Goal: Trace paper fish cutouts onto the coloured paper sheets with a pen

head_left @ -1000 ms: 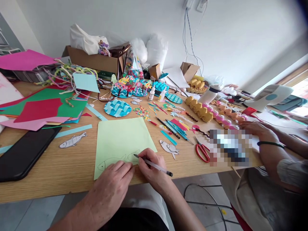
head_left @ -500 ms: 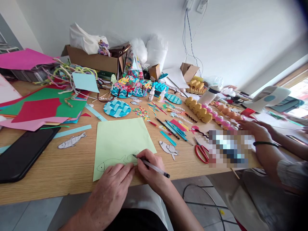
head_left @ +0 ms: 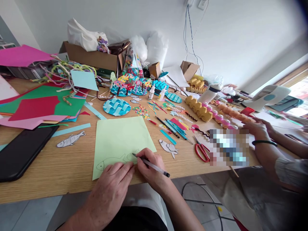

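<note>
A light green sheet [head_left: 120, 134] lies at the table's front edge, with a fish outline and part of a second one drawn along its lower part. My left hand [head_left: 115, 183] rests flat on its lower edge, fingers extended, holding nothing. In my right hand [head_left: 151, 166] is a pen [head_left: 157, 169], its tip touching the sheet at the second outline. Left of the sheet lies a grey paper fish [head_left: 71, 140]; a pair of overlapping paper fish [head_left: 168, 148] lies to its right.
Red-handled scissors [head_left: 202, 151] lie right of the paper fish. Beyond the sheet are a woven blue oval [head_left: 116, 107], pencils [head_left: 168, 126] and glue bottles [head_left: 151, 92]. A black phone [head_left: 26, 150] and coloured papers [head_left: 36, 107] are at left. Another person's hands [head_left: 257, 128] are at right.
The view has shifted slightly. My hands and the pen stay at nearly the same place on the sheet. The other person's hands have moved a little.
</note>
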`<action>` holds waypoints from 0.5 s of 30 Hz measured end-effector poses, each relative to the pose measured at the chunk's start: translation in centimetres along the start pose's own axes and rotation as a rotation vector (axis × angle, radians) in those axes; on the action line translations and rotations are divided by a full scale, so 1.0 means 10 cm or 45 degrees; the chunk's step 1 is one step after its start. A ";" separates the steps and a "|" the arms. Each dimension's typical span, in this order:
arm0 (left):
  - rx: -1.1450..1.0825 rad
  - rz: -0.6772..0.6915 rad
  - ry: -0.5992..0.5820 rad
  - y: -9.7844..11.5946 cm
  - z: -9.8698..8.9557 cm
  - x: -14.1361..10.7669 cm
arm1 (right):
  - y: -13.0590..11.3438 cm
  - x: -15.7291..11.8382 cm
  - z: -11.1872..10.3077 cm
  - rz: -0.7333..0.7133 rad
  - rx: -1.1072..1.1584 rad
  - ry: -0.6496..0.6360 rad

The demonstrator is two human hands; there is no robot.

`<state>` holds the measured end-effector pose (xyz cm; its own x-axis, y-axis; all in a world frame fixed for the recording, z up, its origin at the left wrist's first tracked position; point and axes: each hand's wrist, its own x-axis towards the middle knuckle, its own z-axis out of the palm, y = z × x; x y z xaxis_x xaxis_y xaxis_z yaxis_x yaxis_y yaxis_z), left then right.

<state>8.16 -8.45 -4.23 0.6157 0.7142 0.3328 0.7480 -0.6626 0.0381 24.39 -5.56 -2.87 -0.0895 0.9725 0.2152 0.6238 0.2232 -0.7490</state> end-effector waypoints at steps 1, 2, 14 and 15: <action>-0.001 -0.004 -0.007 0.00 0.00 0.00 | 0.00 0.00 0.00 -0.004 0.004 0.006; -0.002 -0.006 -0.011 0.00 0.00 -0.01 | 0.01 -0.01 0.00 -0.008 0.006 0.010; -0.043 -0.002 -0.054 -0.02 -0.03 0.01 | -0.02 -0.02 -0.05 0.018 0.083 -0.061; -0.049 -0.005 -0.056 -0.03 -0.03 0.02 | -0.02 -0.02 -0.05 0.021 0.085 -0.066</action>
<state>8.00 -8.22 -3.91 0.6239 0.7254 0.2907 0.7408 -0.6675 0.0757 24.73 -5.85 -2.45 -0.1209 0.9779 0.1707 0.5725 0.2091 -0.7928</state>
